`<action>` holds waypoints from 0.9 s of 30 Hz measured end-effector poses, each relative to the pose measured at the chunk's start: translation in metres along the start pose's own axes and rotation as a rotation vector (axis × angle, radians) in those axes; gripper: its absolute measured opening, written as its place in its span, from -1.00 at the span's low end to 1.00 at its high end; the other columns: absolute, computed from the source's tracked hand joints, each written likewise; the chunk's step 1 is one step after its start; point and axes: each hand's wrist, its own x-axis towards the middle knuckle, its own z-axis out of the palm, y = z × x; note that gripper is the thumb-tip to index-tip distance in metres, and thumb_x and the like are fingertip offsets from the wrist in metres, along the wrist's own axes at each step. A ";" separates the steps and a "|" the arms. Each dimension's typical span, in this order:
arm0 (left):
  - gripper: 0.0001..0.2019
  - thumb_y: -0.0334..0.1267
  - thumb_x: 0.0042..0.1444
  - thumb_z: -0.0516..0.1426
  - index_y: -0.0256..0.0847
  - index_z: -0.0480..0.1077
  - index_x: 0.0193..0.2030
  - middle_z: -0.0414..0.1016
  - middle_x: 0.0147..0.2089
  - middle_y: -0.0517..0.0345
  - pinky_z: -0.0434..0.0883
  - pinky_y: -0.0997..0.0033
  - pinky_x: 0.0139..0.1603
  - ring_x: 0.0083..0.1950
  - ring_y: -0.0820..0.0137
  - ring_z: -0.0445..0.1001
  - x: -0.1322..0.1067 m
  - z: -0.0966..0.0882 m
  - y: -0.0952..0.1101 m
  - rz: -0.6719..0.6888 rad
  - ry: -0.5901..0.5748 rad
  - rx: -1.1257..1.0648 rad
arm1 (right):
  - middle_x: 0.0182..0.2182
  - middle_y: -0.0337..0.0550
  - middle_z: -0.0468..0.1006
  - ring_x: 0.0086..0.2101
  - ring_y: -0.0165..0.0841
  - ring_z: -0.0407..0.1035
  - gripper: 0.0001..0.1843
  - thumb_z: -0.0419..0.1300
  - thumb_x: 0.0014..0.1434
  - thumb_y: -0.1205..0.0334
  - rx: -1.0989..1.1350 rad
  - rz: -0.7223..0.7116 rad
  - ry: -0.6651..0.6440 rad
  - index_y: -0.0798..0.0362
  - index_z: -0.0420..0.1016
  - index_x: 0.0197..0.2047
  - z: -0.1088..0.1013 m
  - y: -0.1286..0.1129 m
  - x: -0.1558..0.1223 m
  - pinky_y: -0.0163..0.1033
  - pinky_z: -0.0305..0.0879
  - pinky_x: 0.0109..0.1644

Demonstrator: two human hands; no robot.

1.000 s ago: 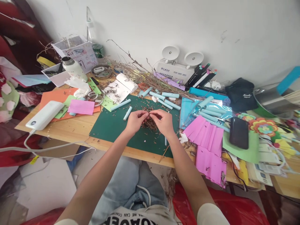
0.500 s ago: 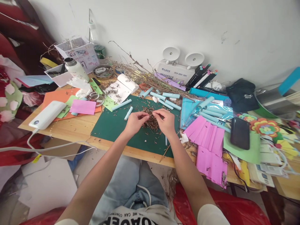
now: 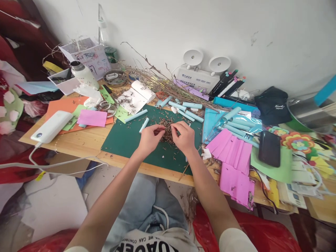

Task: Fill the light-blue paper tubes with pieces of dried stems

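A heap of dry brown plant bits (image 3: 167, 137) lies on a dark green mat (image 3: 126, 140). At its left edge is my left hand (image 3: 150, 139), thumb and fingertips pinched together. My right hand (image 3: 184, 135) pinches at the right edge, its fingers curled over the heap. Whatever sits between the fingertips of either hand is too small to make out. Light-blue paper tubes (image 3: 193, 105) lie behind the heap, and a short blue tube (image 3: 144, 125) rests just behind my left hand.
Dry twigs (image 3: 157, 78) stretch along the back by a white twin-lamp emergency light (image 3: 198, 78). Pleated pink paper (image 3: 231, 148) and a black phone-like device (image 3: 269, 148) lie at right. A white power bank (image 3: 51, 126) with a cable, and a bottle (image 3: 83, 75), stand at left.
Both hands stay at the heap, with the fingertips shifted slightly; the gap between them is a little wider. The camera view has moved slightly.
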 end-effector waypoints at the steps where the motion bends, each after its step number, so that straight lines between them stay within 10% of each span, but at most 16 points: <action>1: -0.86 -0.29 0.11 0.20 -0.22 0.57 -0.21 0.63 -0.28 0.10 0.51 0.43 -0.24 -0.28 0.37 0.56 -0.001 0.000 0.000 0.002 0.007 0.009 | -0.26 -0.08 0.60 -0.24 -0.31 0.50 -0.76 0.07 0.34 0.26 0.019 0.011 -0.004 0.01 0.58 -0.19 -0.001 0.000 0.000 -0.23 0.41 -0.15; 27: -0.83 -0.28 0.19 0.14 -0.21 0.57 -0.19 0.63 -0.20 0.07 0.52 0.37 -0.14 -0.25 0.37 0.56 -0.008 0.012 -0.013 0.065 0.102 0.080 | -0.26 -0.08 0.60 -0.22 -0.27 0.45 -0.72 0.02 0.36 0.27 -0.087 0.076 -0.153 0.03 0.58 -0.19 0.005 0.001 -0.003 -0.17 0.28 -0.11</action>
